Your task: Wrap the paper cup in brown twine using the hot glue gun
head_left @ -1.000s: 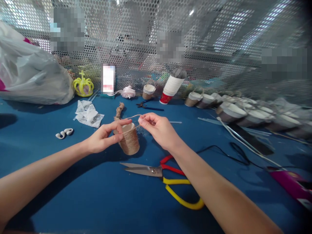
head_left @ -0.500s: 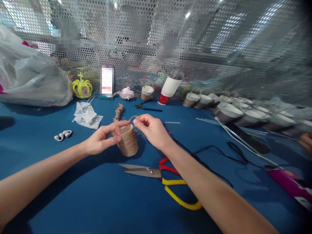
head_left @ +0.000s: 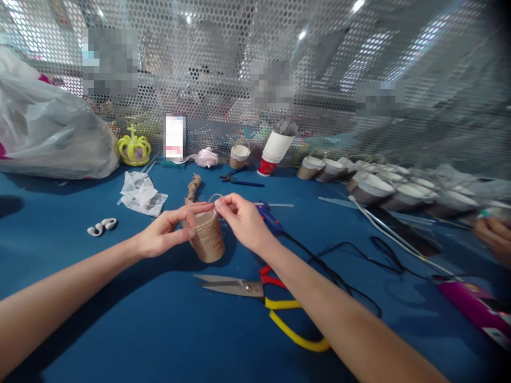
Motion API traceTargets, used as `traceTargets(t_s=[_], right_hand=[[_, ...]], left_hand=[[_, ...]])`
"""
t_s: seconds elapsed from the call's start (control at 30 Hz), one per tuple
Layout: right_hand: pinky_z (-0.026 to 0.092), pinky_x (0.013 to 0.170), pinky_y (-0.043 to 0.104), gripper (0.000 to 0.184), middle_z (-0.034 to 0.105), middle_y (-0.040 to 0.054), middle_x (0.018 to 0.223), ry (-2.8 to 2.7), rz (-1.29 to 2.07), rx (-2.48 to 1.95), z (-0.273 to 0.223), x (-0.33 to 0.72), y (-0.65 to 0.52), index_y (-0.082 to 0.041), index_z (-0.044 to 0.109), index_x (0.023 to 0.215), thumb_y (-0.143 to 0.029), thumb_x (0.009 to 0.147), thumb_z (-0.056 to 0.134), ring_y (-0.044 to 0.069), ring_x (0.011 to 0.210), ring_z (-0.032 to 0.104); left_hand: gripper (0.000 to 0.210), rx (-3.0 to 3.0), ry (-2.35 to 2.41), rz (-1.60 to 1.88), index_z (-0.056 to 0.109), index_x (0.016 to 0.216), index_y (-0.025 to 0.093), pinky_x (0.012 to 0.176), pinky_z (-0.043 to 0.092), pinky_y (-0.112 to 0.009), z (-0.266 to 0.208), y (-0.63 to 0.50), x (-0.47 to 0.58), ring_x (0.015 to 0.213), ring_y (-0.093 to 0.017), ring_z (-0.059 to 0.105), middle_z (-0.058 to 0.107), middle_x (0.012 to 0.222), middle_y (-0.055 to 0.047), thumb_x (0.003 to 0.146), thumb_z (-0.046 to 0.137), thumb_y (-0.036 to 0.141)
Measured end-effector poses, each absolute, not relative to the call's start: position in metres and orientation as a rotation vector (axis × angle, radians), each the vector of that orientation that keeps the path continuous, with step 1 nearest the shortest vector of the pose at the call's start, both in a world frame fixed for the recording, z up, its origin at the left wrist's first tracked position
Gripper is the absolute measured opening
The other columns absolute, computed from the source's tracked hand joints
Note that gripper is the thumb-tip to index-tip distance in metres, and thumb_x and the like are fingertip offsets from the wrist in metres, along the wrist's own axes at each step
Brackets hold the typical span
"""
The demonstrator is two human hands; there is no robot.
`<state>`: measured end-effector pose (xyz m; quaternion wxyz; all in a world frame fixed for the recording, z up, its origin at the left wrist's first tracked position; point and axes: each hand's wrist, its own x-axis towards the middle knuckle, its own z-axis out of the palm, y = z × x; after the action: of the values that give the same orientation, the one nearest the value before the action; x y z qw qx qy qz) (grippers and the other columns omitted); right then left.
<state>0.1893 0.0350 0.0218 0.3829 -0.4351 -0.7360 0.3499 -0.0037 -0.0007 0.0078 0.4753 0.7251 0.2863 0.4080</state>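
Observation:
A paper cup [head_left: 209, 243] wrapped in brown twine stands slightly tilted in front of me. My left hand [head_left: 159, 232] grips its left side, the thumb outside and the fingers over the rim. With thumb and forefinger closed, my right hand [head_left: 242, 221] pinches a strand of twine [head_left: 216, 196] at the cup's right rim. Behind the cup lies a twisted bundle of twine [head_left: 194, 186]. Large scissors [head_left: 239, 288] with red and yellow handles rest below my right hand, partly hidden by the forearm. A blue glue gun [head_left: 272, 219] is partly covered by my right hand.
Pliers [head_left: 243, 182], crumpled white material [head_left: 142, 196] and white earbuds [head_left: 102, 227] lie on the blue table [head_left: 131, 330]. Stacked paper cups [head_left: 274, 149] lean at the back. Several wrapped cups [head_left: 371, 189] crowd the right. Black cable [head_left: 335, 274] crosses there. Another person's hand [head_left: 493, 234] shows at the right edge.
The view has shifted slightly. My right hand has come a little left and down along the cup's rim, uncovering more of the glue gun. The other person's hand shows more at the right.

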Motion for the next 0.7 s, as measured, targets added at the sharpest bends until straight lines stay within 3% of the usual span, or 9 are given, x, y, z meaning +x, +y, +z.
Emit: traceTargets(t_s=[0.17,0.4,0.7], right_hand=[[0.041,0.057,0.027,0.026,0.054,-0.0005,0.064,-1.891,0.912,-1.133,0.023,0.186,0.031,-0.018,0.049,0.075,-0.043,0.082,0.047,0.012,0.057,0.049],[0.038,0.054,0.025,0.026,0.050,-0.0026,0.062,-1.878,0.879,-1.144,0.022,0.183,0.028,-0.019,0.048,0.072,-0.043,0.082,0.047,0.011,0.056,0.046],[0.036,0.054,0.026,0.023,0.049,-0.0026,0.061,-1.892,0.826,-1.112,0.025,0.179,0.016,-0.020,0.046,0.070,-0.039,0.083,0.048,0.011,0.056,0.045]], left_hand=[[0.019,1.828,0.705,0.984,0.050,0.069,0.017,0.107,0.019,-0.052,0.007,0.002,-0.006,0.133,-0.030,0.027,0.047,0.135,-0.010,0.080,0.055,0.031],[0.024,1.929,0.846,1.043,0.043,0.072,0.018,0.105,0.024,-0.050,0.008,-0.002,0.003,0.128,-0.028,0.036,0.052,0.129,-0.014,0.075,0.063,0.030],[0.011,1.992,0.931,1.078,0.051,0.076,0.018,0.103,0.030,-0.047,0.014,-0.004,0.003,0.127,-0.026,0.039,0.060,0.118,-0.011,0.080,0.057,0.026]])
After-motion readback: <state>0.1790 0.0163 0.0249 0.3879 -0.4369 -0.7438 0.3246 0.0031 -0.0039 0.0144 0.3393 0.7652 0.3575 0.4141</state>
